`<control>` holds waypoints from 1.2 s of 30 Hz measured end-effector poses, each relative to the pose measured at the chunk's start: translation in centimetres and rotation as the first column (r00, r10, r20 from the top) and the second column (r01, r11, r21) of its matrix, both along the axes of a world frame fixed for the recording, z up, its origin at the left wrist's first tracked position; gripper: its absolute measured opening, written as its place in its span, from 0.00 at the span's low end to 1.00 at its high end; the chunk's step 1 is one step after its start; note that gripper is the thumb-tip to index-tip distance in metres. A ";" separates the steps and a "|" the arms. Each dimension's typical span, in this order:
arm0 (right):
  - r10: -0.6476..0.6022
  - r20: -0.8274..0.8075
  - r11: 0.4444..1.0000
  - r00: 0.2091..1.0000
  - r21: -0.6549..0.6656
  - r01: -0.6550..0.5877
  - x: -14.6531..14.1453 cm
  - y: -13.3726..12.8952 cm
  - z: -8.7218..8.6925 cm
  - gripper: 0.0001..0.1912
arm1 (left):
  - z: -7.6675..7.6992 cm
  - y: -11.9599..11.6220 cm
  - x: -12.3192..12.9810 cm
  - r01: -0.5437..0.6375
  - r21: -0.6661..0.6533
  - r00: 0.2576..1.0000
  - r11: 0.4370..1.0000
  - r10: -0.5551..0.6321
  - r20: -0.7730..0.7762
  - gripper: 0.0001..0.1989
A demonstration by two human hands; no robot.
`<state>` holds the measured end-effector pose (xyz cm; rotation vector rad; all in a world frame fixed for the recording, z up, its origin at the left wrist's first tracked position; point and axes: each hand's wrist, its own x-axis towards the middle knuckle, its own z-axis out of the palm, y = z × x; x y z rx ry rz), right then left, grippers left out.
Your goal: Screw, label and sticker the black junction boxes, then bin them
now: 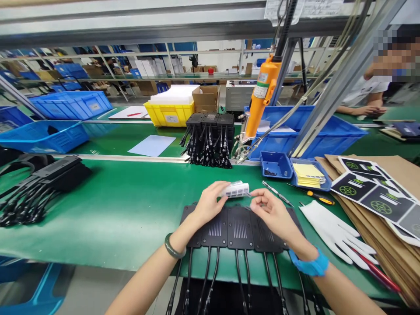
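The label roll is white with dark rectangles. The boxes below this roll are black, and the surface around them is green.

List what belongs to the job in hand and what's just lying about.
Likely in the job: label roll, in the left hand, right hand beside it; black boxes with cables.
Likely lying about: white glove; yellow-handled tool; pale sheet.

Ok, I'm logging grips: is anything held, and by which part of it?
The left hand holds the white label roll by its left end. The right hand is near its other end; whether it pinches anything is unclear.
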<state>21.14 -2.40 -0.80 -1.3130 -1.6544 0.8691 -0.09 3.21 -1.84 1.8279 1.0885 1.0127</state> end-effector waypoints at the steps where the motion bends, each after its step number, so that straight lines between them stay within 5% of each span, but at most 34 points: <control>1: 0.033 -0.044 0.994 0.998 -0.106 -0.038 1.2 -0.8 -0.1 0.11 | 0.5 -0.6 0.0 0.001 0.059 0.997 0.998 0.003 -0.072 0.23; 3: 0.082 -0.065 0.963 0.995 -0.251 -0.096 3.4 -2.4 -0.8 0.12 | 1.2 -2.4 0.4 0.053 0.203 0.948 0.978 0.014 -0.318 0.27; 5: 0.088 -0.071 0.934 0.994 -0.341 -0.107 5.0 -3.9 -1.9 0.14 | 1.5 -5.2 1.3 0.202 0.289 0.803 0.936 0.010 -0.596 0.26; 7: 0.070 -0.068 0.916 0.995 -0.392 -0.092 5.8 -5.1 -2.9 0.14 | 1.3 -8.2 2.6 0.354 0.242 0.678 0.904 -0.069 -0.732 0.26; 9: 0.057 -0.053 0.911 0.997 -0.406 -0.074 5.9 -5.8 -3.6 0.13 | 0.5 -11.1 3.8 0.438 0.177 0.632 0.882 -0.162 -0.758 0.28; 13: 0.087 -0.001 0.916 0.996 -0.392 -0.080 5.7 -6.3 -3.6 0.12 | -1.6 -14.4 5.4 0.437 0.164 0.632 0.884 -0.172 -0.756 0.34; 18: 0.117 0.086 0.931 0.989 -0.356 -0.079 5.8 -6.4 -3.5 0.11 | -3.0 -15.5 5.8 0.379 0.196 0.666 0.904 -0.119 -0.736 0.40; 36: 0.099 0.158 0.951 0.982 -0.305 -0.047 5.6 -6.4 -3.3 0.10 | -3.3 -16.1 6.5 0.383 0.224 0.614 0.896 -0.066 -0.787 0.51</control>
